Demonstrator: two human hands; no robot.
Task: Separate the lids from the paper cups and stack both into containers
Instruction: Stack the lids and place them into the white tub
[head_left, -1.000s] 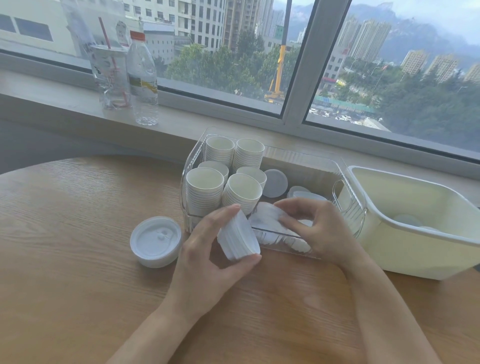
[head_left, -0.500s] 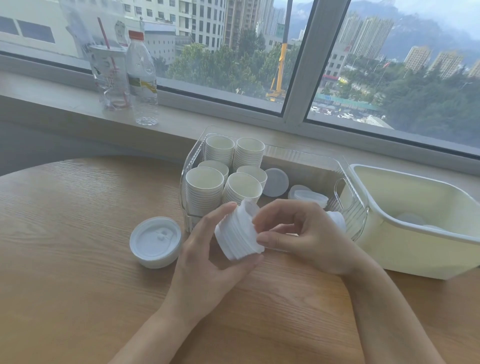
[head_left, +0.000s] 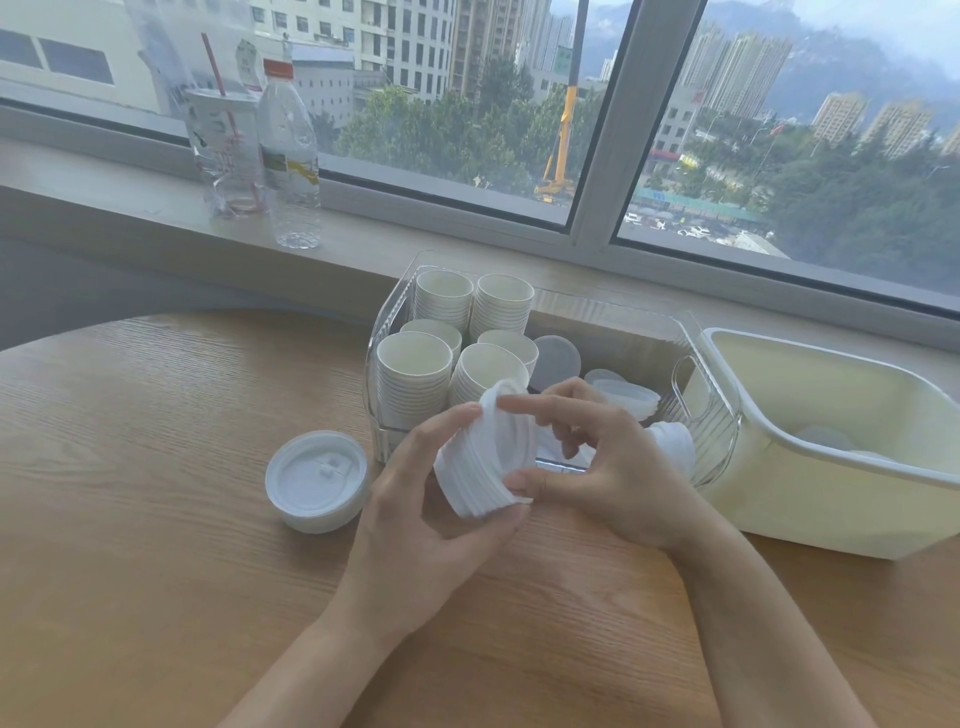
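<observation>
My left hand (head_left: 415, 525) grips a tilted stack of white lids (head_left: 480, 470) just in front of the clear bin (head_left: 724, 415). My right hand (head_left: 613, 462) pinches the stack's top lid between thumb and forefinger. Inside the clear bin stand several stacks of paper cups (head_left: 415, 371) on the left, with loose lids (head_left: 626, 397) on the right. Another short stack of white lids (head_left: 317, 480) sits on the wooden table to the left of my hands.
A cream plastic tub (head_left: 852, 499) stands at the right, touching the clear bin, with a couple of lids inside. On the window sill behind stand a water bottle (head_left: 288, 150) and a plastic cup with a straw (head_left: 223, 150).
My right hand came out of the clear bin and back to the lid stack held by my left hand, and now pinches its top lid. The stack has risen slightly.
</observation>
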